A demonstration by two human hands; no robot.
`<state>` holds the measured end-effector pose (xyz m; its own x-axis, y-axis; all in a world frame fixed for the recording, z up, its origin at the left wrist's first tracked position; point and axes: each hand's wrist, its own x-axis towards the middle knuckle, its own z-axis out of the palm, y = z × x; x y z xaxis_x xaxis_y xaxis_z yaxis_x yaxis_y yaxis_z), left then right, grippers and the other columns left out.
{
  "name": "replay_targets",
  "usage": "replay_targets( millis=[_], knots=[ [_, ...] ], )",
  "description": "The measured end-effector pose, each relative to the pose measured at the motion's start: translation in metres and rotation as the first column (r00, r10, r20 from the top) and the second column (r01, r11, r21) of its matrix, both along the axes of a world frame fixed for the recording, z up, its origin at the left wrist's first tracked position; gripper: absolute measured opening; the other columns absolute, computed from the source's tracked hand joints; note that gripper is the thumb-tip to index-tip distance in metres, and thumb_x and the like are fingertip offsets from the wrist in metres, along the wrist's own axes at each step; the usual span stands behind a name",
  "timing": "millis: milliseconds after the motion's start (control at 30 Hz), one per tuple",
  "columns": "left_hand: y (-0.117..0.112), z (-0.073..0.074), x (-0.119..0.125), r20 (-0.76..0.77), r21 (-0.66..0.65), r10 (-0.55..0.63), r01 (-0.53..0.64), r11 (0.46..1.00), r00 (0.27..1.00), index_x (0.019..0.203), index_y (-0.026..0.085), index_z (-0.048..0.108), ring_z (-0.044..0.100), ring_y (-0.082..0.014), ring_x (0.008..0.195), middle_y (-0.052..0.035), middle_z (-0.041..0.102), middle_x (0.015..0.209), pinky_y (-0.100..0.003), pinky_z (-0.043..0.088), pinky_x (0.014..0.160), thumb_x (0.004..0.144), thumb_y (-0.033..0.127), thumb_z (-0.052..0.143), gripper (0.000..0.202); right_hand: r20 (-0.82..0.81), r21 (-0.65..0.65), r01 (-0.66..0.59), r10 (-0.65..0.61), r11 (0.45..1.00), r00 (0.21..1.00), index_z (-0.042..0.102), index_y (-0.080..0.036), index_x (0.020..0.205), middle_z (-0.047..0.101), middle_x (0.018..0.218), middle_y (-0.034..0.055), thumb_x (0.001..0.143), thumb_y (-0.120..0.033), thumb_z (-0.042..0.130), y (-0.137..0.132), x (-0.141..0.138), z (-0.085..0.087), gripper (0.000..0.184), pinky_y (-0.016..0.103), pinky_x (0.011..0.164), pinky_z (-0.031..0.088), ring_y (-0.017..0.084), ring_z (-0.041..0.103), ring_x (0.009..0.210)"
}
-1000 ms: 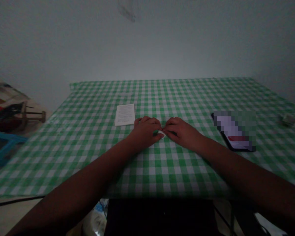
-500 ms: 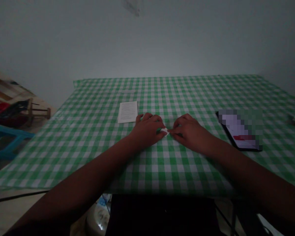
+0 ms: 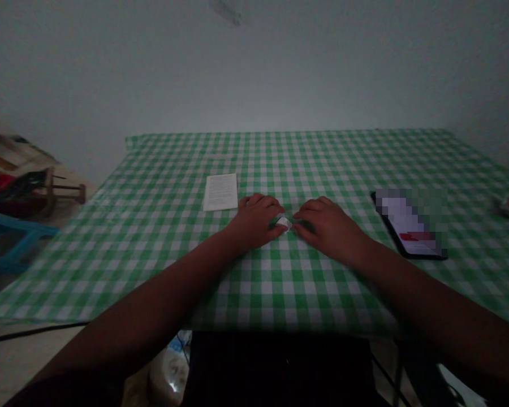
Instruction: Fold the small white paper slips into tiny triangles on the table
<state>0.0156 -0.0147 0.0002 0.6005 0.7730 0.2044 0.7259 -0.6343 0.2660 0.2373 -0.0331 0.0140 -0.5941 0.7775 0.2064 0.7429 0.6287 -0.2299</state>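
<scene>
Step in hand, apparently shaping: left hand (image 3: 258, 221) at nine o'clock pinches small white paper (image 3: 284, 221); right hand (image 3: 328, 225) at three, grip cannot be told; next move likely calls for steady hold.

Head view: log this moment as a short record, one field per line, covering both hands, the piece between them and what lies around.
Left hand: thumb and fingers at the left side of a small white paper-like piece
Right hand: fingertips close to the piece's right side; contact unclear
White rectangular sheet with printed text: flat, beyond the left hand
Black-edged phone with lit screen: right of the right hand, image pixelated
Surface: green-and-white checked cloth
Light: dim
</scene>
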Motion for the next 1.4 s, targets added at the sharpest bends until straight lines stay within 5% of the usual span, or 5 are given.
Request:
replay_targets(
  millis=[300,633,767,1400],
  knots=[
    [0.001,0.004,0.001,0.039,-0.004,-0.086,0.086,0.996,0.996,0.114,0.021,0.064,0.055,-0.0265,0.115,-0.0059,0.066,0.120,-0.044,0.038,0.099,0.090,0.037,0.064,0.029,-0.095,-0.053,-0.032,0.027,0.998,0.995,0.070,-0.017,0.104,0.069,0.101,0.0108,0.096,-0.030,0.058,0.004,-0.001,-0.010,0.020,0.046,0.095,0.043,0.027,0.061,0.099],
    [0.001,0.006,0.000,0.172,-0.101,-0.216,0.235,0.967,0.961,0.115,0.021,0.063,0.066,-0.0185,0.097,-0.0039,0.071,0.100,-0.034,0.049,0.089,0.100,0.032,0.054,0.021,-0.315,-0.075,-0.080,0.053,0.994,0.948,0.067,-0.022,0.089,0.068,0.088,0.0060,0.093,-0.023,0.059,0.002,-0.003,-0.009,0.009,0.041,0.083,0.049,0.023,0.061,0.090],
    [-0.001,0.006,-0.003,0.252,-0.112,-0.153,0.186,0.976,0.956,0.113,0.019,0.062,0.066,-0.0173,0.095,-0.0042,0.071,0.101,-0.032,0.051,0.085,0.098,0.034,0.058,0.022,-0.384,-0.077,-0.079,0.043,0.994,0.922,0.068,-0.023,0.090,0.070,0.088,0.0055,0.093,-0.024,0.058,0.002,-0.004,-0.007,0.011,0.041,0.081,0.051,0.023,0.063,0.088],
    [-0.003,0.009,-0.006,0.287,-0.035,-0.199,0.218,0.975,0.937,0.099,0.016,0.064,0.064,-0.0169,0.092,-0.0056,0.070,0.096,-0.031,0.051,0.085,0.100,0.030,0.052,0.018,-0.496,-0.192,-0.067,-0.038,0.979,0.867,0.067,-0.024,0.088,0.069,0.084,0.0019,0.094,-0.025,0.059,-0.005,-0.011,-0.005,0.010,0.033,0.073,0.051,0.017,0.064,0.078]
  ],
)
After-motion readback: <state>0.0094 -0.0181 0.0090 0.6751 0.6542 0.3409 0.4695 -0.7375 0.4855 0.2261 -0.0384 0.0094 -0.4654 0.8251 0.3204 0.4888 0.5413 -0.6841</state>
